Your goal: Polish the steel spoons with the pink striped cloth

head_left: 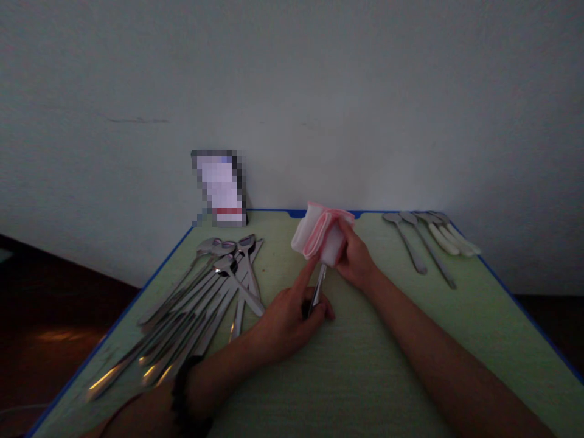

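A folded white cloth with pink edging (306,230) is gripped in my right hand (356,254), above the middle of the table. Out of its lower side comes the shiny metal handle of a piece of cutlery (319,286). The far end of that piece is hidden by the cloth, so its kind does not show. My left hand (292,316) is closed around the handle's near end, with the index finger stretched up to the cloth. To the left of this hand, a pile of metal spoons and other long-handled cutlery (201,310) lies spread out.
At the right back lie metal spoons (413,246) and several spoons with white handles (449,238). A phone with a lit, blurred screen (223,188) leans on the wall at the back left. The green table (365,377) has a blue edge and stands against a grey wall (319,91).
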The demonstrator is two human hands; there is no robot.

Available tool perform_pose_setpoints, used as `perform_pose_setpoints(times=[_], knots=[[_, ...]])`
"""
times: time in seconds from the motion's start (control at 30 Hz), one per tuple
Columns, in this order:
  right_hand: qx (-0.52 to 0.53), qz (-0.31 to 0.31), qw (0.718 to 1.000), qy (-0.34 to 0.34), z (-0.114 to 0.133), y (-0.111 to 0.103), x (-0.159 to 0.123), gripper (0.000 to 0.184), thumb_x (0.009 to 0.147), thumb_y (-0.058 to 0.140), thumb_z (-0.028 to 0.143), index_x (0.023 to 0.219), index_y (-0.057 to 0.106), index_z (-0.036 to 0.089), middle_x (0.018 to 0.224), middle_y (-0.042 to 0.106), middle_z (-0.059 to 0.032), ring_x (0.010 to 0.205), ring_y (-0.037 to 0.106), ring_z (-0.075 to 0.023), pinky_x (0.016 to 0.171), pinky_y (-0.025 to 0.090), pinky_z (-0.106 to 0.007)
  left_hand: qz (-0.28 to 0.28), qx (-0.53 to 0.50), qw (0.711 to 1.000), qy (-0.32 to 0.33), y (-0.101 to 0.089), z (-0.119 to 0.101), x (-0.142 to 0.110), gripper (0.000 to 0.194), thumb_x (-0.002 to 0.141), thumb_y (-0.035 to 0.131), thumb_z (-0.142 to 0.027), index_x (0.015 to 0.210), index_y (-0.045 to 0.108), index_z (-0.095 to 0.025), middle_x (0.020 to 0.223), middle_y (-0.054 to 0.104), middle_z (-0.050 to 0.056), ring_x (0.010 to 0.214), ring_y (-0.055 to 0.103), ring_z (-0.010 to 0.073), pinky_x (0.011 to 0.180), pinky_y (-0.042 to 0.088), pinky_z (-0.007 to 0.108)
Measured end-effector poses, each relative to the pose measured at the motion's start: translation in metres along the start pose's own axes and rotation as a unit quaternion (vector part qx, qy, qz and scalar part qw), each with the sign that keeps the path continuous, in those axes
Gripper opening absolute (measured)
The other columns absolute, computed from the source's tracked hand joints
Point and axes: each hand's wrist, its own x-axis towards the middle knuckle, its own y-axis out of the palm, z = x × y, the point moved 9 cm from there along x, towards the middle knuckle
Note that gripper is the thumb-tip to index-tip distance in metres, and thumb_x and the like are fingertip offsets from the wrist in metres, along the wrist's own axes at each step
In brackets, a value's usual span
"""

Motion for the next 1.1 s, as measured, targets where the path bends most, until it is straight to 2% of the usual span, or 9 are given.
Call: perform_pose_setpoints(times=[0.27, 0.57, 0.83, 1.1], knots=[[-0.032, 0.019, 0.999, 0.006, -0.0031, 0.0012, 0.0019, 0.024, 0.071, 0.068, 0.039, 0.084, 0.063, 0.019, 0.074, 0.067, 0.0015, 0.067, 0.061, -0.0129, 0.063, 0.047, -0.025, 0.012, 0.022, 1.0, -0.01, 0.0008, -0.0006, 0.0013, 0.074, 0.086, 0.047, -0.016, 0.145, 0.003, -0.017, 0.084, 0.07, 0.0, 0.071, 0.062, 0.0143, 0.067, 0.046, 0.027], [-0.022, 0.019, 1.0, -0.002, 0.0001, 0.0023, -0.0005, 0.026, 0.07, 0.068, 0.044, 0.08, 0.063, 0.02, 0.066, 0.064, 0.0028, 0.059, 0.058, -0.0111, 0.056, 0.045, -0.023, 0.03, 0.036, 0.999, -0.022, 0.0029, -0.0007, 0.0009, 0.073, 0.086, 0.046, -0.018, 0.145, 0.004, -0.016, 0.085, 0.07, 0.0, 0.065, 0.061, 0.0136, 0.065, 0.045, 0.026], [-0.07, 0.017, 0.997, -0.001, 0.0001, 0.0022, 0.0002, 0.03, 0.068, 0.066, 0.048, 0.079, 0.061, 0.02, 0.068, 0.065, 0.0003, 0.065, 0.06, -0.0154, 0.056, 0.044, -0.026, 0.024, 0.037, 0.999, -0.019, 0.0016, -0.0023, 0.001, 0.071, 0.084, 0.047, -0.016, 0.144, 0.009, -0.016, 0.083, 0.07, 0.0, 0.064, 0.06, 0.0133, 0.062, 0.045, 0.025], [-0.075, 0.0, 0.997, 0.027, -0.0048, -0.0042, 0.0004, 0.018, 0.061, 0.069, 0.031, 0.07, 0.059, 0.018, 0.061, 0.061, 0.0042, 0.053, 0.052, -0.0104, 0.055, 0.042, -0.024, 0.031, 0.021, 0.999, -0.02, 0.0037, 0.0011, -0.0002, 0.071, 0.084, 0.048, -0.016, 0.143, 0.008, -0.016, 0.082, 0.069, 0.0, 0.066, 0.061, 0.014, 0.064, 0.045, 0.026]])
